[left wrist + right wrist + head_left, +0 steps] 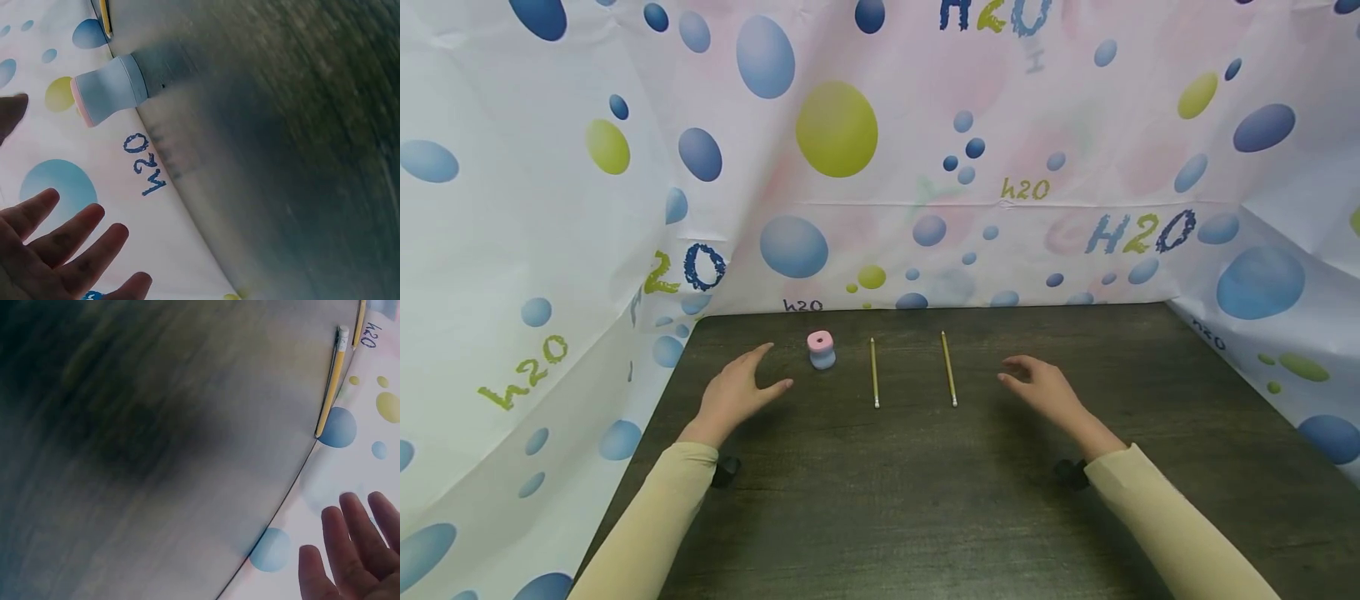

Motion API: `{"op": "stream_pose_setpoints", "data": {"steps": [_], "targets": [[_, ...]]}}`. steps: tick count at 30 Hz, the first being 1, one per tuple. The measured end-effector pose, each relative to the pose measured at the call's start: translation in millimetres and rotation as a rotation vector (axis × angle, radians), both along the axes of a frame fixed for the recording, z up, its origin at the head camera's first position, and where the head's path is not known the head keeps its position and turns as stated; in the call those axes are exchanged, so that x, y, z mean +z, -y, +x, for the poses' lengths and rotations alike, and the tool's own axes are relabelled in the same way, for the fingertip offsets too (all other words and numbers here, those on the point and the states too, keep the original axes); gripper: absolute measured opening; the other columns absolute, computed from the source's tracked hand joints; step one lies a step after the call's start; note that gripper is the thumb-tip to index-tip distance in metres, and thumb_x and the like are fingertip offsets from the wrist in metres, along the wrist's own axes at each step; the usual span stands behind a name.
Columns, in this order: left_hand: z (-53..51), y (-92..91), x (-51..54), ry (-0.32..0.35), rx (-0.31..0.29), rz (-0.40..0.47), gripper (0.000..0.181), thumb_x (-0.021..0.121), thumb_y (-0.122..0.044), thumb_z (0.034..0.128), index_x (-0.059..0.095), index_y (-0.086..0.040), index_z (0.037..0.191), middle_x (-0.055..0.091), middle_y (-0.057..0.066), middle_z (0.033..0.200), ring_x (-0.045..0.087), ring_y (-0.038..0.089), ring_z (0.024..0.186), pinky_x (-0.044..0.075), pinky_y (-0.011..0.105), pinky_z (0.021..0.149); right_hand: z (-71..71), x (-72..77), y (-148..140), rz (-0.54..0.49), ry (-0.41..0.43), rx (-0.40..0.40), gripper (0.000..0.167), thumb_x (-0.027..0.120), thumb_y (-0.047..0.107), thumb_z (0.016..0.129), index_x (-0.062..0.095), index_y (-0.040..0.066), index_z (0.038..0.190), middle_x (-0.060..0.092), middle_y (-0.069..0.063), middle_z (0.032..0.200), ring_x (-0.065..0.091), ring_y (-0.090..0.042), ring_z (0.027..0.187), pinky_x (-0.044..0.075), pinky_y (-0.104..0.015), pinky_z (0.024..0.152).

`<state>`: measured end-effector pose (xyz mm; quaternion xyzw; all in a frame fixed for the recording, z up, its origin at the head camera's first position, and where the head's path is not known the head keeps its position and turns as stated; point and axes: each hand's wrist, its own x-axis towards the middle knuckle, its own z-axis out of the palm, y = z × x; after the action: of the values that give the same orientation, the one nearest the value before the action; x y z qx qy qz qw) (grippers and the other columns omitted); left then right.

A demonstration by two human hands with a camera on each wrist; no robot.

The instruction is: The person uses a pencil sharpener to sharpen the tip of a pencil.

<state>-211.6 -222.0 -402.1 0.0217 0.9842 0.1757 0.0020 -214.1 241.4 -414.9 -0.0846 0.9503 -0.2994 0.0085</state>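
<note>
My left hand hovers over the left of the dark table, thumb and fingers spread, holding nothing. Just to its right stands a small pencil sharpener, pink on top with a dark hole and light blue below; its waisted side shows in the left wrist view. Two yellow pencils lie apart mid-table, a left pencil and a right pencil, their white eraser ends toward me. To the right of both, my right hand is held with relaxed fingers, touching nothing.
A white sheet with blue and green dots and "h2O" lettering hangs behind the dark wooden table and along its sides. Dark wrist devices sit under both cuffs.
</note>
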Motion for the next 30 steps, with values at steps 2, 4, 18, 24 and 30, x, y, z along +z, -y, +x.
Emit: {"op": "stream_pose_setpoints", "data": {"steps": [2, 4, 18, 24, 30], "targets": [[0.0, 0.7, -1.3, 0.013, -0.003, 0.029, 0.081, 0.066, -0.047, 0.0966, 0.035, -0.002, 0.158, 0.04, 0.031, 0.159, 0.041, 0.051, 0.144, 0.039, 0.068, 0.116, -0.7, 0.8, 1, -0.016, 0.022, 0.0, 0.046, 0.058, 0.025, 0.105, 0.056, -0.006, 0.139, 0.063, -0.03, 0.133, 0.062, -0.047, 0.12, 0.055, -0.059, 0.096], [-0.1, 1.0, -2.4, 0.021, -0.007, 0.061, 0.079, 0.065, -0.044, 0.0975, 0.036, -0.002, 0.157, 0.04, 0.031, 0.159, 0.041, 0.051, 0.145, 0.038, 0.067, 0.117, -2.2, 1.3, 1, -0.028, 0.04, 0.001, 0.045, 0.058, 0.025, 0.105, 0.056, -0.006, 0.139, 0.064, -0.03, 0.133, 0.062, -0.047, 0.12, 0.055, -0.058, 0.096], [-7.1, 2.4, -3.4, 0.065, 0.02, 0.21, 0.068, 0.059, -0.032, 0.1031, 0.033, 0.0, 0.157, 0.043, 0.031, 0.156, 0.044, 0.05, 0.143, 0.04, 0.064, 0.117, -13.5, 7.4, 2, -0.088, 0.131, 0.009, 0.049, 0.054, 0.027, 0.107, 0.053, -0.007, 0.141, 0.056, -0.034, 0.141, 0.054, -0.05, 0.13, 0.051, -0.061, 0.102], [-10.5, 1.8, -2.3, 0.079, 0.02, 0.256, 0.07, 0.06, -0.034, 0.1025, 0.033, 0.001, 0.157, 0.041, 0.031, 0.157, 0.043, 0.05, 0.144, 0.04, 0.063, 0.117, -18.7, 9.6, 5, -0.155, 0.216, -0.01, 0.051, 0.051, 0.028, 0.108, 0.049, -0.007, 0.145, 0.055, -0.034, 0.142, 0.059, -0.046, 0.126, 0.055, -0.055, 0.1], [-14.0, -0.3, -2.2, 0.091, 0.015, 0.314, 0.072, 0.062, -0.035, 0.1016, 0.032, -0.002, 0.158, 0.039, 0.028, 0.16, 0.041, 0.048, 0.146, 0.04, 0.063, 0.118, -23.9, 9.9, 6, -0.309, 0.346, -0.011, 0.055, 0.046, 0.028, 0.11, 0.04, -0.009, 0.151, 0.043, -0.035, 0.153, 0.055, -0.047, 0.133, 0.057, -0.052, 0.103]]}}
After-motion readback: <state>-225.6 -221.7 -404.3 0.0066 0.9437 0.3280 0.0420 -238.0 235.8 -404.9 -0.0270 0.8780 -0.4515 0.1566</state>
